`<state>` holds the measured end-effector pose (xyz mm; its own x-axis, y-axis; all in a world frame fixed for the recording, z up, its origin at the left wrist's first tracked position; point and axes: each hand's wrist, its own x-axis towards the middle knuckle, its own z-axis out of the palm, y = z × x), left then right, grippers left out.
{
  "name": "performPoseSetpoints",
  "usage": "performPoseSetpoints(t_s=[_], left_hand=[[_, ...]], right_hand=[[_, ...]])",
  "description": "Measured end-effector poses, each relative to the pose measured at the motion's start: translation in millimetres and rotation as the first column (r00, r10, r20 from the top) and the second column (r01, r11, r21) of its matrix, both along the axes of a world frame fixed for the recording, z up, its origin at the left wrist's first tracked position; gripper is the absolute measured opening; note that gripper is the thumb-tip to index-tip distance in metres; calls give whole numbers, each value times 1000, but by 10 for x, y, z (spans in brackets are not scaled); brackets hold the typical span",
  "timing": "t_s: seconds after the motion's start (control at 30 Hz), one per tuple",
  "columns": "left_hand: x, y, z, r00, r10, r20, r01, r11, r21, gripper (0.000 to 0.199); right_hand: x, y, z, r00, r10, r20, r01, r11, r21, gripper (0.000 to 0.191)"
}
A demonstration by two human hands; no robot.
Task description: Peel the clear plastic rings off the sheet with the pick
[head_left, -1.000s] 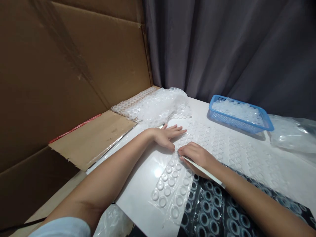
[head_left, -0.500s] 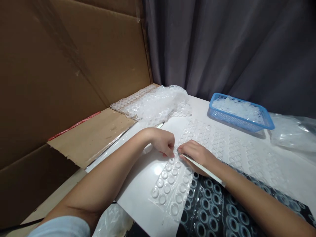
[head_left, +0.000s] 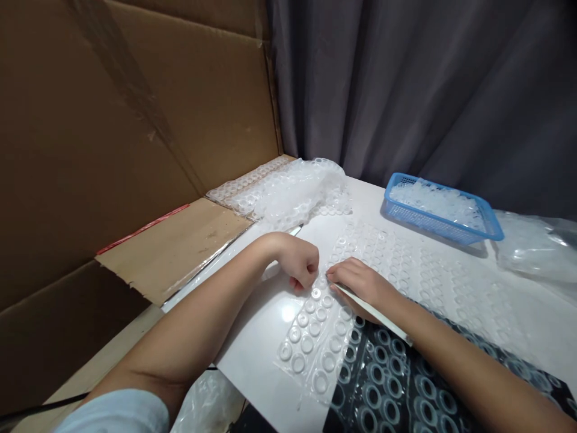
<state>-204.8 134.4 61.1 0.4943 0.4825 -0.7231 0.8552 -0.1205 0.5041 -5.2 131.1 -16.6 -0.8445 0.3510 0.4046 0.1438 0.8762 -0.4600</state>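
Note:
A clear plastic sheet with rows of raised rings lies on the white table in front of me. My left hand is closed, its fingers curled at the sheet's left edge; whatever they hold, if anything, is hidden. Just to the right, my right hand is closed around a slim white tool, whose far end points back along my forearm. Its working tip, near the fingertips, is too small to make out. Part of another slim white tool shows beyond my left wrist.
A blue basket of translucent pieces stands at the back right, beside a clear plastic bag. Ringed plastic sheets are heaped at the back left. A black surface lies under the near right sheet. Cardboard walls the left.
My left fingertips have lifted back slightly from the sheet, leaving a ring beside them more exposed. My right hand keeps its grip on the white tool. The whole view has shifted slightly.

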Motion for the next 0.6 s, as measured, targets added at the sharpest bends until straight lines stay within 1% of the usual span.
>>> performPoseSetpoints(t_s=[0.07, 0.17, 0.33, 0.6], left_hand=[[34, -38, 35, 1000, 3, -10, -3, 1000, -21, 21], [92, -83, 35, 999, -18, -51, 17, 1000, -9, 26], [124, -96, -12, 997, -34, -67, 30, 997, -64, 24], [66, -57, -25, 998, -65, -28, 65, 998, 0, 16]], right_hand=[[0, 0, 0, 1000, -6, 3, 6, 1000, -1, 11], [-4, -1, 2, 1000, -12, 4, 12, 1000, -2, 10], [-5, -4, 3, 1000, -2, -8, 2, 1000, 2, 10], [4, 5, -1, 1000, 5, 5, -5, 1000, 1, 10]])
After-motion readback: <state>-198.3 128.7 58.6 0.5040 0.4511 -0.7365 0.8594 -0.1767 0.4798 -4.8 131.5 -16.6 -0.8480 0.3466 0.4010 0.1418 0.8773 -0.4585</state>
